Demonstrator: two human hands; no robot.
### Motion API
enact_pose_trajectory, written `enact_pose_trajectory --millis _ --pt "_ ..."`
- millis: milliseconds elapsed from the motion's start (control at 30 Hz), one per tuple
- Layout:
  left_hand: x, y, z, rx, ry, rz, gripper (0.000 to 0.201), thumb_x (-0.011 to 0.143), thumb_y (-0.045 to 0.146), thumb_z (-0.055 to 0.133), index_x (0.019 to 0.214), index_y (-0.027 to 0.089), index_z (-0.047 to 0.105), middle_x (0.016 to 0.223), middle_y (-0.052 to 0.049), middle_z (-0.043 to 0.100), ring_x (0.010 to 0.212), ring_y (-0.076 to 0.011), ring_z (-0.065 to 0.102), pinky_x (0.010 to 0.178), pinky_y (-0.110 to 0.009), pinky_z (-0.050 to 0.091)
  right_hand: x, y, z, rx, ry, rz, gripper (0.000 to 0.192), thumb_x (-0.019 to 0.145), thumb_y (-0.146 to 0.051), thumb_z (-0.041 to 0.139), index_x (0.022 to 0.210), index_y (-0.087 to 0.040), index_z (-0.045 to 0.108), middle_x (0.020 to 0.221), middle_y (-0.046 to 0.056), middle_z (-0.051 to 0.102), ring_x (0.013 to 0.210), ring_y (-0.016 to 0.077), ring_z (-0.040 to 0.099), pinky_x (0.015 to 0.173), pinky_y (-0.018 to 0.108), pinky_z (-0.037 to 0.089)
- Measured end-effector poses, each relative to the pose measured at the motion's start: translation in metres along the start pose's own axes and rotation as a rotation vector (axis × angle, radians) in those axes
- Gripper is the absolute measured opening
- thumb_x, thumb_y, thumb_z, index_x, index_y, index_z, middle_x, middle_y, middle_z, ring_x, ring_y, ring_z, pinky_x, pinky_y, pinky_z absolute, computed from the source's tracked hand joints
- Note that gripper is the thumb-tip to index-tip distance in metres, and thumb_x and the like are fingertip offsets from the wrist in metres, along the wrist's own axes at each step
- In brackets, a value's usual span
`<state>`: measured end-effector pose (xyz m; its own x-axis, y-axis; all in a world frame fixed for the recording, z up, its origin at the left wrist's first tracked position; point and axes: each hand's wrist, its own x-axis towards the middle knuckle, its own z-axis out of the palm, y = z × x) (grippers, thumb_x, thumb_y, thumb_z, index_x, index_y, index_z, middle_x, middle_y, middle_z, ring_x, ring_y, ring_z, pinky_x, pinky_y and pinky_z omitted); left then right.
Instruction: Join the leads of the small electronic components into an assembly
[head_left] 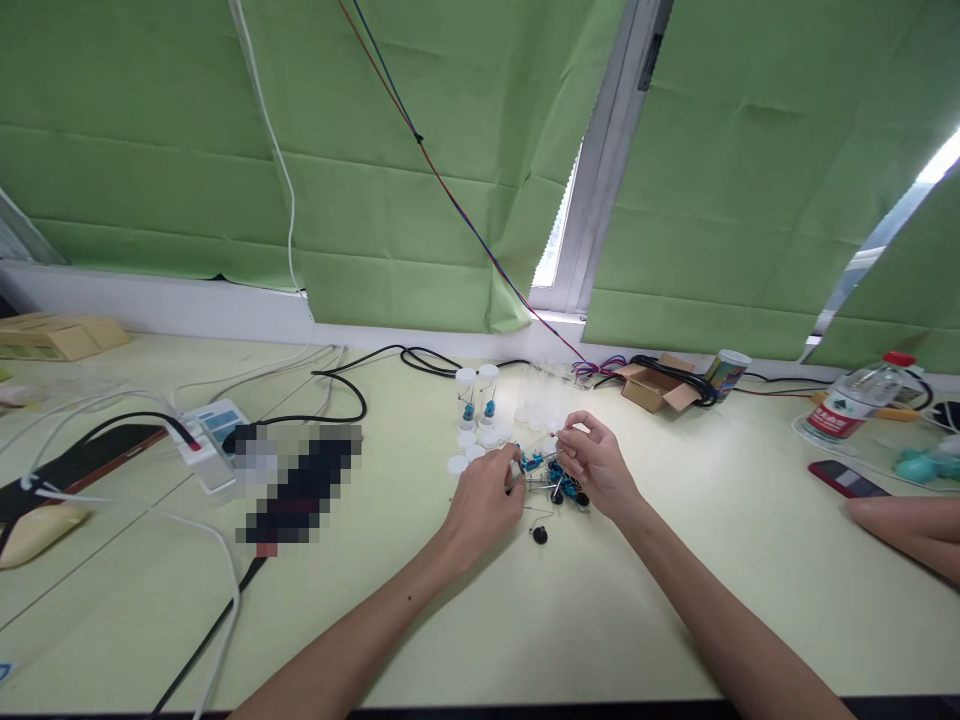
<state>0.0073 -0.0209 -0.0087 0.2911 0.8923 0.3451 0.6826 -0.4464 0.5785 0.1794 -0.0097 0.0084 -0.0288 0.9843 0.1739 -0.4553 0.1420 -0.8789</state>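
Note:
My left hand rests low over the table with its fingers curled down at the left edge of a pile of small parts; what its fingertips grip, if anything, is hidden. Across from it, my right hand pinches a thin wire-like piece with a tiny red spot. Between and under both hands lies the pile of small blue parts with black round pieces and metal wires. One black round piece with a bent wire lies apart, nearer to me. Behind my left hand stand two clear tubes with blue parts inside.
White round caps lie left of the pile. An opened cardboard box, a can and a water bottle stand at the back right. A power strip with cables is at left. Another person's arm rests at right by a phone.

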Motion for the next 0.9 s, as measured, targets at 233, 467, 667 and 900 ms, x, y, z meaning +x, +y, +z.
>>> enact_pose_trajectory --millis 233,467,667,900 --pt "-0.0004 -0.0004 0.0007 -0.002 -0.003 0.0 0.013 0.08 0.015 0.049 0.088 0.02 0.057 0.068 0.001 0.056 0.059 -0.0142 0.047 0.054 -0.027 0.027 0.0014 0.0012 -0.0018 -0.028 -0.001 -0.005 0.028 0.071 -0.02 0.076 0.079 -0.022 0.048 0.046 -0.011 0.043 0.035 0.0034 0.031 0.038 0.017 0.019" --pt "-0.0001 -0.0009 0.002 -0.001 0.0 0.003 0.014 0.079 0.014 0.049 0.088 0.02 0.057 0.068 0.0 0.056 0.06 -0.0144 0.048 0.054 -0.027 0.027 0.0014 0.0007 -0.0009 -0.047 0.006 -0.006 0.029 0.07 -0.021 0.076 0.079 -0.022 0.048 0.045 -0.011 0.043 0.034 0.0034 0.031 0.037 0.017 0.02" --pt "-0.0004 -0.0005 0.0022 -0.003 0.004 0.002 0.015 0.079 0.013 0.049 0.089 0.02 0.058 0.068 0.0 0.056 0.059 -0.0143 0.047 0.054 -0.027 0.027 0.0019 0.0008 -0.001 -0.062 0.008 -0.011 0.03 0.069 -0.021 0.076 0.079 -0.022 0.048 0.046 -0.011 0.044 0.034 0.0034 0.031 0.036 0.017 0.019" --pt "-0.0011 0.0013 0.0028 -0.008 0.001 0.0 0.012 0.081 0.014 0.049 0.088 0.02 0.057 0.068 0.0 0.056 0.06 -0.0145 0.048 0.055 -0.027 0.027 0.0017 0.0021 -0.0023 -0.079 0.003 -0.017 0.029 0.069 -0.02 0.075 0.08 -0.022 0.048 0.044 -0.011 0.044 0.034 0.0037 0.03 0.036 0.017 0.018"
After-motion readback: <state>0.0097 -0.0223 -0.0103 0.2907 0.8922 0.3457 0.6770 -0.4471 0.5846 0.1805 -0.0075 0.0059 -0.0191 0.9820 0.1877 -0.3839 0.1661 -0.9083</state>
